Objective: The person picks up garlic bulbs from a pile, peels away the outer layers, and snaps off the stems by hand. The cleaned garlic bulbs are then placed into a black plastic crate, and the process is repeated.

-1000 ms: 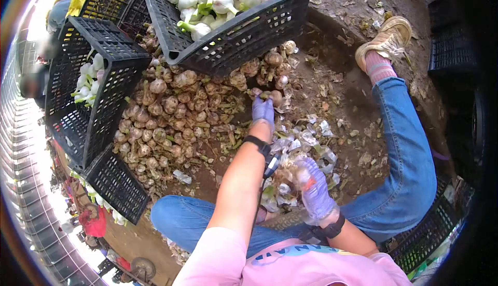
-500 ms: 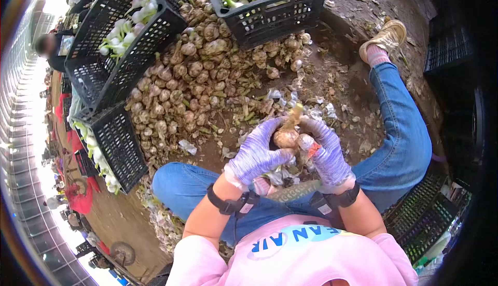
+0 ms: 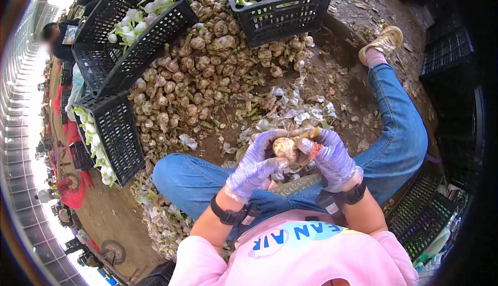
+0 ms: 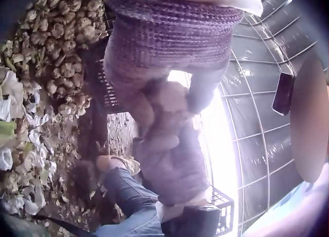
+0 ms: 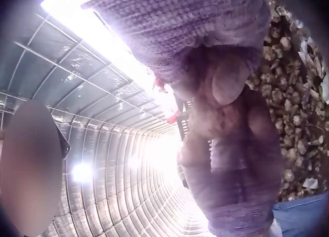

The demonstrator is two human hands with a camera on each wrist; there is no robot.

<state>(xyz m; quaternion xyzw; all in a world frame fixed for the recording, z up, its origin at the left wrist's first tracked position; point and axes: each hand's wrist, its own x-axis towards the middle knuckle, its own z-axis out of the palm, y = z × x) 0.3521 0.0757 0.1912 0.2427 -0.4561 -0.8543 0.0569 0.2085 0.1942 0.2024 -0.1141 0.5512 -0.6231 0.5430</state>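
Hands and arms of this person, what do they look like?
The left hand and right hand wear purple knitted gloves with pale cuffs; the right thumb has an orange-red patch. Black straps circle both wrists. The sleeves are short and pink.

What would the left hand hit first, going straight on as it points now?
It grips the garlic bulb, so past that, the left hand would likely meet the right hand on the bulb's other side. Exact depth between the hands is unclear.
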